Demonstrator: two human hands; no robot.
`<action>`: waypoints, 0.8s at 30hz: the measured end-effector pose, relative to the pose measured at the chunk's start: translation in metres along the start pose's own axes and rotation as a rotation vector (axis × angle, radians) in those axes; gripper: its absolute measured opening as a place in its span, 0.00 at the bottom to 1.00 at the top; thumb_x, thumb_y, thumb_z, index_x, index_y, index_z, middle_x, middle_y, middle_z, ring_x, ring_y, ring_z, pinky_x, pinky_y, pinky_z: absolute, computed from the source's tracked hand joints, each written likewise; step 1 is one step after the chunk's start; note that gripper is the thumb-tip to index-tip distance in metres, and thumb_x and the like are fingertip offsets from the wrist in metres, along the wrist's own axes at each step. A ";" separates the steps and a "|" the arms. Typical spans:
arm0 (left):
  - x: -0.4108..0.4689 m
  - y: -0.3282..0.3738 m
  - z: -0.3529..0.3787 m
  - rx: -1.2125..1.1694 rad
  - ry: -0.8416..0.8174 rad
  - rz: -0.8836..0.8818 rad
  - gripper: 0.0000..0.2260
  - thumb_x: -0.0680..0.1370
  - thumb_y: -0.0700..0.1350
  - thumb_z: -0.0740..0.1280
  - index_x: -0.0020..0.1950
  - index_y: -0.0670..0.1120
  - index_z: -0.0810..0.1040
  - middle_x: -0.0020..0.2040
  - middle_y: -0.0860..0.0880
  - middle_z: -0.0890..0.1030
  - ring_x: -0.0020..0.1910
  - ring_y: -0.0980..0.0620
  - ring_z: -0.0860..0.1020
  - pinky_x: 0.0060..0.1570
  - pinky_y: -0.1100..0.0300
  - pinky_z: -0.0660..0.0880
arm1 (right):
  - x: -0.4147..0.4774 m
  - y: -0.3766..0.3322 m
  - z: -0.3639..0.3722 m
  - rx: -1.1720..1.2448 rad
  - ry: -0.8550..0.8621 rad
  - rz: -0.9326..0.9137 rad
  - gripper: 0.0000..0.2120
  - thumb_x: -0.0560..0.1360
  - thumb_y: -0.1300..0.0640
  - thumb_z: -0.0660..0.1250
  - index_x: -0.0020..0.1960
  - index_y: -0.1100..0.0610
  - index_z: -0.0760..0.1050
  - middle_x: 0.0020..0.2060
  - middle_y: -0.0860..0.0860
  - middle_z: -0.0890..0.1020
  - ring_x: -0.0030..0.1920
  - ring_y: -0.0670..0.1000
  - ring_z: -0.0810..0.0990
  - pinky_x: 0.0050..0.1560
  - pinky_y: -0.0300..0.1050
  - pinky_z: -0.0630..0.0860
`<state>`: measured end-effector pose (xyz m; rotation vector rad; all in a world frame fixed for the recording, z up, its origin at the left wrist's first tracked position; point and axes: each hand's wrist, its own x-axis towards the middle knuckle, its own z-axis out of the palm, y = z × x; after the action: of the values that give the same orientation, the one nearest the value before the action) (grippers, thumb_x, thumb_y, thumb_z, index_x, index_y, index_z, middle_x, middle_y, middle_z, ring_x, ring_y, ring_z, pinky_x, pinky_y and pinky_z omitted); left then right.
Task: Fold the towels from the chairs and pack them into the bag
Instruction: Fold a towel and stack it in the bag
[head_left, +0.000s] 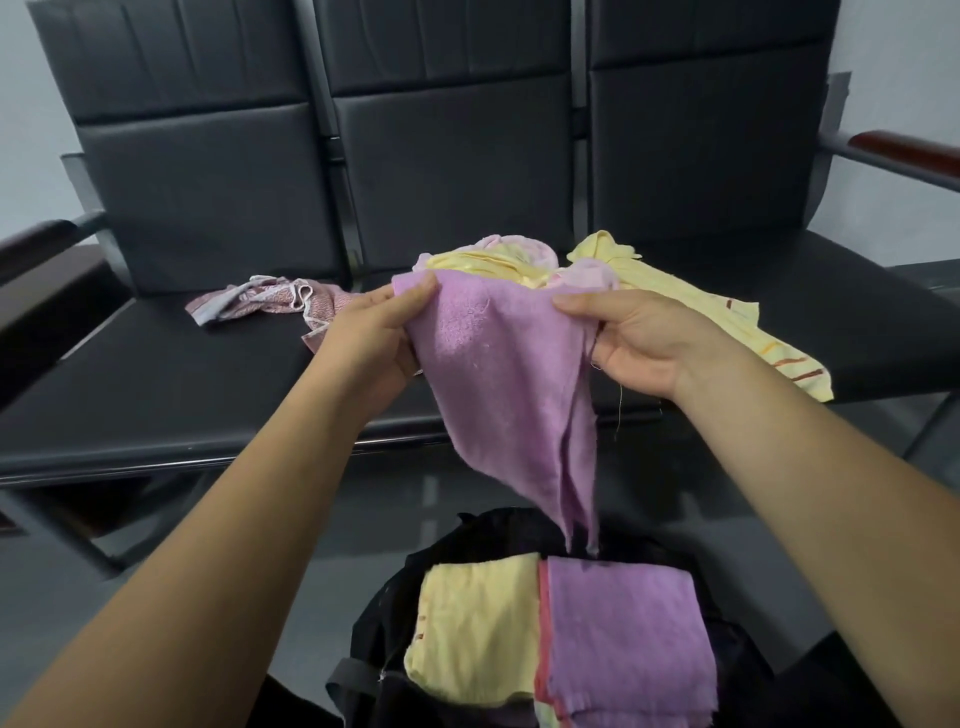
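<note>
Head camera: the left hand (363, 338) and right hand (641, 345) each pinch an upper corner of a purple towel (498, 379) hanging above the black bag (488, 530). A folded yellow towel (478, 629) and folded purple towel (628, 639) lie in it. More crumpled towels (519, 260) rest on the chairs (452, 171) behind.

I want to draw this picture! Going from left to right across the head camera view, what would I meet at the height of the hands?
pink patterned towel → left hand → purple towel → right hand → yellow striped towel
</note>
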<state>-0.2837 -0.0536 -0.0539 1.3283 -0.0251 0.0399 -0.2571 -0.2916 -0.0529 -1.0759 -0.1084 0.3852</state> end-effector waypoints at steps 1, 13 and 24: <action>0.000 0.000 -0.002 0.010 -0.043 0.012 0.08 0.81 0.40 0.65 0.55 0.39 0.82 0.48 0.44 0.87 0.46 0.50 0.85 0.50 0.55 0.81 | 0.002 0.002 -0.002 -0.058 0.033 0.012 0.13 0.77 0.69 0.69 0.61 0.64 0.79 0.59 0.58 0.85 0.59 0.54 0.85 0.60 0.49 0.82; -0.005 0.002 -0.015 0.460 -0.036 0.107 0.10 0.83 0.48 0.65 0.54 0.46 0.85 0.48 0.46 0.87 0.47 0.49 0.85 0.51 0.49 0.83 | 0.003 0.002 -0.001 0.150 0.094 -0.018 0.15 0.79 0.66 0.67 0.66 0.67 0.74 0.59 0.61 0.84 0.58 0.54 0.86 0.58 0.47 0.83; -0.005 0.003 -0.015 0.440 -0.091 0.166 0.09 0.81 0.37 0.68 0.58 0.45 0.83 0.51 0.47 0.87 0.54 0.50 0.85 0.56 0.57 0.81 | 0.008 -0.001 -0.016 -0.232 0.277 -0.133 0.14 0.71 0.68 0.75 0.56 0.69 0.81 0.55 0.63 0.85 0.56 0.58 0.86 0.58 0.50 0.83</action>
<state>-0.2891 -0.0381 -0.0549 1.7649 -0.2141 0.1317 -0.2452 -0.3026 -0.0601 -1.3329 0.0236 0.1022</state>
